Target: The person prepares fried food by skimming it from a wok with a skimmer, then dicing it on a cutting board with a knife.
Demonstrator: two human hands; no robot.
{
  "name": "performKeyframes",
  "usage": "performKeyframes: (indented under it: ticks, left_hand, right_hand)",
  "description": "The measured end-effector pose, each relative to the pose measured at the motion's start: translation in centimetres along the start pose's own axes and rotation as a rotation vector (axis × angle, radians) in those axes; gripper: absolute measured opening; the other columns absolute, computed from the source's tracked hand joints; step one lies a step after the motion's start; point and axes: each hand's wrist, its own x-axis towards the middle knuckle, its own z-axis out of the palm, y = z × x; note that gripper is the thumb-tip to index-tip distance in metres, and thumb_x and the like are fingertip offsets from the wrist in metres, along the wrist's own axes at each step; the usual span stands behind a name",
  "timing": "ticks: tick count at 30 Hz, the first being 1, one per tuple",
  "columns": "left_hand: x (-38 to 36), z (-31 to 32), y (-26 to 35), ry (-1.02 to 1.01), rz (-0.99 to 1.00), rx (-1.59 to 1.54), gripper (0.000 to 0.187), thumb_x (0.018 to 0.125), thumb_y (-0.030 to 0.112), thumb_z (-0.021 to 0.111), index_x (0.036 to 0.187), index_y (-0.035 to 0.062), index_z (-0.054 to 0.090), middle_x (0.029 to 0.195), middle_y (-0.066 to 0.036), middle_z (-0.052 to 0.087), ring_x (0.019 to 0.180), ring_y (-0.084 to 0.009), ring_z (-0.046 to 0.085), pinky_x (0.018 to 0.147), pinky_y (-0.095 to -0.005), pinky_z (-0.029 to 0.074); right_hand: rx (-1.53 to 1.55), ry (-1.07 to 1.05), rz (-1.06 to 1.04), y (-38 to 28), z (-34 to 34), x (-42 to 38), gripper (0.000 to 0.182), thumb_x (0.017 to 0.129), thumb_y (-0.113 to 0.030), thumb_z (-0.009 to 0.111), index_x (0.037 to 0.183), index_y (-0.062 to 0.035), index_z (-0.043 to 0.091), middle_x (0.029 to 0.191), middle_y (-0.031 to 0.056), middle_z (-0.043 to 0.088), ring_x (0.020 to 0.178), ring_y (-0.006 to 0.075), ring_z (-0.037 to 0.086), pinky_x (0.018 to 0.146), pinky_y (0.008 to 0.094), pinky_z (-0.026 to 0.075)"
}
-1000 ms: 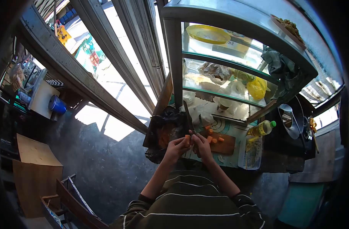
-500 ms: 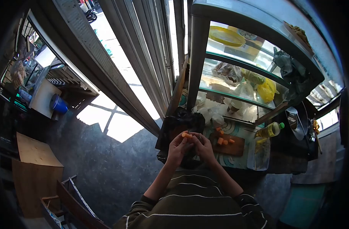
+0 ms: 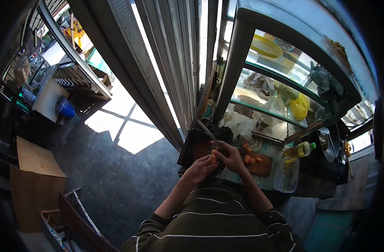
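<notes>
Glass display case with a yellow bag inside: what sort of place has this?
Probably a small food stall or eatery. The glass display case has a yellow bag inside, orange chunks lie on a chopping board nearby, and the right hand holds a knife.

No text readable; bottle label (image 3: 295,151) seemingly too small.

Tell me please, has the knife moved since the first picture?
Yes, leftward in the view: the knife had its tip just right of the cabinet post earlier; now the tip shows left of it.
</notes>
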Motion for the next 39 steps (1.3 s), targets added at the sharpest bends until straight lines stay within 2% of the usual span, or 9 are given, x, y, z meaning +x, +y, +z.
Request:
performKeyframes:
  ticks: [2, 4, 5, 7, 10, 12, 22, 31, 39]
  left_hand:
    - [0.1, 0.4, 0.1, 0.017, 0.004, 0.007, 0.032, 0.085, 0.018, 0.052, 0.113, 0.003, 0.048, 0.101, -0.009, 0.056, 0.092, -0.0186, 0.057, 0.083, -0.0304, 0.047]
    - [0.3, 0.5, 0.3, 0.037, 0.009, 0.006, 0.031, 0.086, 0.017, 0.052, 0.113, 0.0026, 0.047, 0.102, -0.009, 0.056, 0.092, -0.0191, 0.057, 0.084, -0.0303, 0.047]
    - [0.3, 0.3, 0.6, 0.032, 0.012, -0.013, 0.031, 0.086, 0.017, 0.051, 0.112, 0.0017, 0.047, 0.101, -0.009, 0.056, 0.093, -0.0192, 0.057, 0.083, -0.0299, 0.047]
    - [0.2, 0.3, 0.7, 0.031, 0.014, -0.038, 0.031, 0.086, 0.017, 0.051, 0.112, 0.0007, 0.047, 0.1, -0.009, 0.056, 0.093, -0.0193, 0.057, 0.083, -0.0296, 0.048]
    - [0.3, 0.7, 1.0, 0.11, 0.093, 0.059, 0.03, 0.087, 0.02, 0.05, 0.11, 0.0006, 0.049, 0.098, -0.009, 0.058, 0.092, -0.0183, 0.057, 0.08, -0.0291, 0.048]
    - [0.4, 0.3, 1.1, -0.025, 0.096, 0.039, 0.03, 0.087, 0.022, 0.049, 0.107, 0.0004, 0.05, 0.096, -0.008, 0.058, 0.089, -0.017, 0.058, 0.078, -0.0292, 0.048]
    - [0.4, 0.4, 1.3, 0.013, 0.153, 0.054, 0.029, 0.086, 0.026, 0.051, 0.103, 0.0027, 0.053, 0.091, -0.004, 0.059, 0.084, -0.0142, 0.058, 0.075, -0.0283, 0.048]
    - [0.4, 0.6, 1.1, 0.053, 0.138, -0.018, 0.028, 0.086, 0.026, 0.052, 0.102, 0.0031, 0.054, 0.09, -0.004, 0.059, 0.083, -0.0134, 0.058, 0.076, -0.028, 0.047]
    - [-0.4, 1.0, 1.4, 0.055, 0.173, 0.059, 0.029, 0.085, 0.022, 0.053, 0.103, -0.001, 0.053, 0.09, -0.006, 0.059, 0.081, -0.0151, 0.059, 0.075, -0.0289, 0.048]
  right_hand:
    - [-0.107, 0.028, 0.055, -1.5, -0.3, -0.3, 0.033, 0.084, -0.016, 0.053, 0.114, -0.0057, 0.049, 0.066, -0.0013, 0.054, 0.063, 0.0058, 0.051, 0.055, 0.0228, 0.04]
    - [-0.277, 0.055, 0.133, -2.2, -1.0, -0.9, 0.038, 0.086, -0.027, 0.047, 0.121, -0.0139, 0.043, 0.058, 0.0103, 0.053, 0.054, 0.0223, 0.056, 0.052, 0.0307, 0.042]
    - [-0.276, 0.054, 0.139, -2.5, -1.3, -1.3, 0.038, 0.086, -0.027, 0.047, 0.121, -0.0139, 0.043, 0.058, 0.0103, 0.053, 0.054, 0.0223, 0.056, 0.052, 0.0307, 0.042]
    - [-0.429, -0.065, 0.086, -2.7, -1.6, -2.2, 0.045, 0.086, -0.028, 0.045, 0.128, -0.0198, 0.033, 0.057, 0.0123, 0.052, 0.05, 0.0296, 0.054, 0.048, 0.0356, 0.04]
    - [-0.531, -0.199, 0.039, -2.4, -1.4, -3.1, 0.05, 0.085, -0.031, 0.047, 0.131, -0.0247, 0.027, 0.058, 0.0126, 0.053, 0.052, 0.0315, 0.055, 0.047, 0.0386, 0.04]
    - [-0.596, -0.22, 0.042, -2.1, -1.1, -3.2, 0.051, 0.084, -0.032, 0.047, 0.131, -0.0267, 0.027, 0.059, 0.0124, 0.054, 0.052, 0.0314, 0.055, 0.047, 0.0392, 0.041]
    - [-0.827, -0.24, -0.146, -1.6, -1.1, -1.9, 0.053, 0.081, -0.026, 0.054, 0.129, -0.0295, 0.033, 0.061, 0.0083, 0.056, 0.052, 0.026, 0.057, 0.043, 0.0344, 0.041]
    - [-0.776, -0.213, -0.142, -1.7, -0.9, -1.9, 0.056, 0.079, -0.024, 0.057, 0.129, -0.0313, 0.032, 0.054, 0.0081, 0.053, 0.047, 0.0271, 0.055, 0.039, 0.0354, 0.04]
    - [-0.745, -0.175, -0.129, -1.1, 0.1, -2.7, 0.058, 0.079, -0.023, 0.058, 0.129, -0.0331, 0.03, 0.053, 0.0087, 0.053, 0.046, 0.0283, 0.055, 0.038, 0.0356, 0.04]
